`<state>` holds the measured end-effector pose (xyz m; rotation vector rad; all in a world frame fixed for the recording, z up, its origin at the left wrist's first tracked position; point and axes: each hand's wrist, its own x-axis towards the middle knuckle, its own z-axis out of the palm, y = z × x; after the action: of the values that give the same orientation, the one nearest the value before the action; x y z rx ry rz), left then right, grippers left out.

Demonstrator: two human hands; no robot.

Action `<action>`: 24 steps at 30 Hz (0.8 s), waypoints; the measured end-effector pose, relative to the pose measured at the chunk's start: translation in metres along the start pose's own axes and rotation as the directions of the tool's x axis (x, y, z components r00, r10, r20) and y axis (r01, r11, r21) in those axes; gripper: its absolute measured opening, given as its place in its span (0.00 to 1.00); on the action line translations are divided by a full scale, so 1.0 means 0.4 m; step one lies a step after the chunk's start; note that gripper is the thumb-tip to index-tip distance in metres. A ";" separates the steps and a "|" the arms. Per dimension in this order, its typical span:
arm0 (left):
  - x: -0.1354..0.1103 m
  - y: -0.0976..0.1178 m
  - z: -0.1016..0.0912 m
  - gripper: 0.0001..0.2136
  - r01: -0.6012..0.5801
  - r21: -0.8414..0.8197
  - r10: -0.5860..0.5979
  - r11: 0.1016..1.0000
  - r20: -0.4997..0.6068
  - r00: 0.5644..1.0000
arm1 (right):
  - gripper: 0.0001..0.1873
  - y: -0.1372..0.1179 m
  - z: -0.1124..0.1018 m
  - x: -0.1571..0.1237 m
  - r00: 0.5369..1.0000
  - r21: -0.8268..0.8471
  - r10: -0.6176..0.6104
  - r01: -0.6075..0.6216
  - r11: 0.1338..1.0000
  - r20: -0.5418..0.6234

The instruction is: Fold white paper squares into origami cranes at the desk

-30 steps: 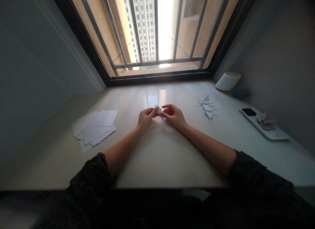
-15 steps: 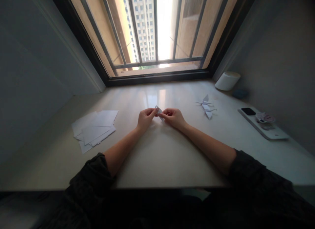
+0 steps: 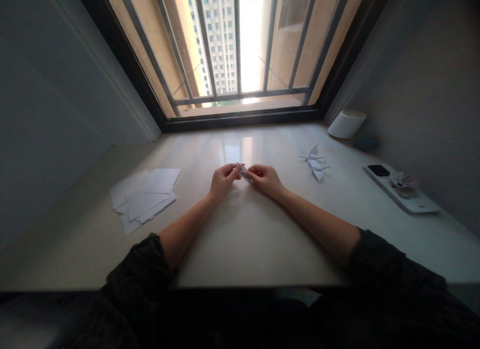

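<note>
A small folded piece of white paper (image 3: 245, 176) is pinched between my two hands over the middle of the white sill. My left hand (image 3: 224, 178) has thumb and fingers closed on its left side. On its right side my right hand (image 3: 265, 178) grips it with the fingertips. The fingers cover much of the paper, and a pointed tip shows above them. To the right lie two folded paper cranes (image 3: 315, 164), close together. Loose white paper sheets (image 3: 146, 196) overlap in a pile to the left.
A phone (image 3: 401, 189) lies at the right with a small round pinkish thing (image 3: 404, 180) on it. Behind it, a white cup-like object (image 3: 347, 124) stands near a dark bluish item (image 3: 366, 143). A barred window (image 3: 240, 120) closes off the back.
My left fingers have shifted slightly over the paper, covering more of its upper part. The folded paper has turned a little; the right hand stays almost in place.
</note>
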<state>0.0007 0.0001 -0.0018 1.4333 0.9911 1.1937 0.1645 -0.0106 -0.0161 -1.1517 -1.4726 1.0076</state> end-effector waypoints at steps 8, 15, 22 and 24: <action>-0.004 0.008 0.004 0.17 -0.007 -0.001 0.007 1.000 0.026 1.000 | 0.26 0.003 -0.001 0.002 1.000 -0.013 -0.013 0.013 1.000 0.014; -0.004 0.010 0.005 0.16 -0.015 -0.002 0.015 1.000 -0.015 1.000 | 0.24 -0.001 -0.001 0.004 1.000 -0.006 -0.021 0.021 1.000 0.001; -0.006 0.011 0.008 0.15 -0.057 0.011 0.057 0.998 -0.027 0.998 | 0.24 0.000 -0.003 0.007 1.000 -0.011 0.004 -0.003 1.000 0.016; -0.005 0.008 0.006 0.14 -0.072 0.037 0.074 0.997 -0.034 0.997 | 0.24 0.003 -0.003 0.007 1.000 -0.008 0.002 -0.002 1.000 0.004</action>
<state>0.0028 -0.0027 0.0009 1.4918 0.9958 1.2639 0.1655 -0.0075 -0.0166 -1.1574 -1.4800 1.0071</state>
